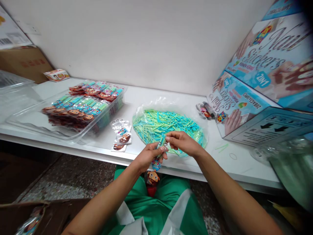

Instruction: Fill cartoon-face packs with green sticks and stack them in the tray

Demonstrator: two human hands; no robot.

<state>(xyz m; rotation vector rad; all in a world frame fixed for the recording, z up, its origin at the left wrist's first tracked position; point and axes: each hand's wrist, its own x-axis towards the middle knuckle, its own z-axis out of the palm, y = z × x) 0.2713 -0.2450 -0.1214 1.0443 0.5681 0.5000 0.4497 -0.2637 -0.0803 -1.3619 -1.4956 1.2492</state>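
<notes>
My left hand [149, 155] is closed around a small clear packet with a cartoon-face card [153, 176] hanging below it. My right hand [181, 143] pinches a few green and blue sticks [161, 142] at the packet's top. Both hands meet at the front edge of the white table [171, 98], just in front of a heap of green and blue sticks [166, 125] lying on a clear plastic bag. A few flat packets with cartoon cards [121, 135] lie to the left of the heap.
A clear tray [29, 120] at the left holds several rows of filled packets [83, 104]. Large "Nail Stickers" boxes [256, 81] stand at the right, with small wrapped items [206, 111] beside them. Cardboard boxes [24, 62] sit at the far left. My green-clad lap [158, 202] is below the table.
</notes>
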